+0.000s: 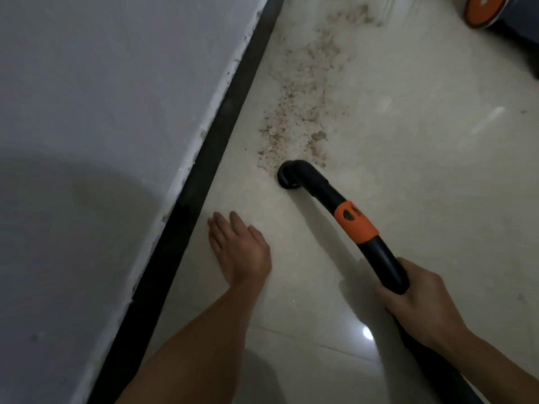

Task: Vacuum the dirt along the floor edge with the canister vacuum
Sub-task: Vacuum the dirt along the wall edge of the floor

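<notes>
A trail of grey-brown dirt [303,103] lies on the pale tiled floor, running beside the black skirting [215,132] toward the top of the view. The black vacuum hose handle [379,252] with an orange collar [354,221] ends in a bent black nozzle [291,177], whose mouth rests on the floor at the near end of the dirt. My right hand [420,301] is shut around the handle's lower part. Flat and with fingers apart, my left hand [239,246] hovers low over the floor, left of the nozzle, holding nothing.
A grey-white wall [102,112] fills the left side above the skirting. The canister vacuum [495,13], dark with an orange wheel, stands at the top right corner. A bright light reflection [367,333] shines on the tile near my right wrist.
</notes>
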{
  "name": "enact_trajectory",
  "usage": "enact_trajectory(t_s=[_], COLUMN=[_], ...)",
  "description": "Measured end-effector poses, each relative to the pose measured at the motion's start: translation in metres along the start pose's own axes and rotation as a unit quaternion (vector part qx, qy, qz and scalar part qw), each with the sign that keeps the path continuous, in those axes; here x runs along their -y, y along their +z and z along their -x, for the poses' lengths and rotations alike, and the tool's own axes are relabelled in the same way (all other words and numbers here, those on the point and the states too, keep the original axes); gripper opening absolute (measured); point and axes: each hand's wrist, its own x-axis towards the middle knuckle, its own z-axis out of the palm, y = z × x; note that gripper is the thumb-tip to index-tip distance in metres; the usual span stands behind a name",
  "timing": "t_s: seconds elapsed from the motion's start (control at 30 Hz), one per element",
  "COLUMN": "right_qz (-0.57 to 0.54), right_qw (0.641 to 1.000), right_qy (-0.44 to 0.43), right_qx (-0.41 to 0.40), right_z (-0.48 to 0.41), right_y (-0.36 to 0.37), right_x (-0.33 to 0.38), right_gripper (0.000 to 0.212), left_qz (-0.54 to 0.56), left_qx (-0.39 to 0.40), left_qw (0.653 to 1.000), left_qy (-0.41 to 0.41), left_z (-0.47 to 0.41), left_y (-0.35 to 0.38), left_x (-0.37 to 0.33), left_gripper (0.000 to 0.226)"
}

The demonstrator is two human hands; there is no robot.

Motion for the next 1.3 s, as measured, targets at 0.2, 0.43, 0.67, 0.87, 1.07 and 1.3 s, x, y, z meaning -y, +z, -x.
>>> enact_trajectory(t_s=[0.2,0.43,0.67,0.87,1.07,1.3], right_qz=[0.023,0.019,0.036,0.016,0.056,0.107], right_qw=[0.999,0.999,0.998,0.997,0.99,0.99], right_qy=[0.02,-0.009,0.006,-0.049,-0.065,-0.054], right_qx=[-0.022,0.029,0.044,0.059,0.114,0.077], right_z=[-0.02,-0.06,-0.071,-0.127,-0.103,-0.085], right_y=[-0.003,0.005,-0.013,0.018,0.015,-0.035], right_x=[0.018,0.056,0.059,0.116,0.098,0.059], right_gripper=[0.017,0.018,0.019,0.015,0.018,0.02], left_qz=[-0.016,-0.042,-0.04,-0.049,-0.056,-0.052], left_qx=[0.033,0.054,0.058,0.045,0.04,0.033], left_qw=[0.999,0.998,0.997,0.998,0.997,0.998], left_qy=[-0.017,-0.013,-0.029,-0.023,-0.023,-0.029], left_z=[-0.007,-0.005,-0.008,-0.009,-0.008,-0.008], left_y=[-0.002,-0.006,-0.008,-0.01,-0.01,-0.009], left_x=[-0.003,-0.006,-0.008,-0.008,-0.006,-0.008], left_gripper=[0.057,0.058,0.058,0.06,0.058,0.058])
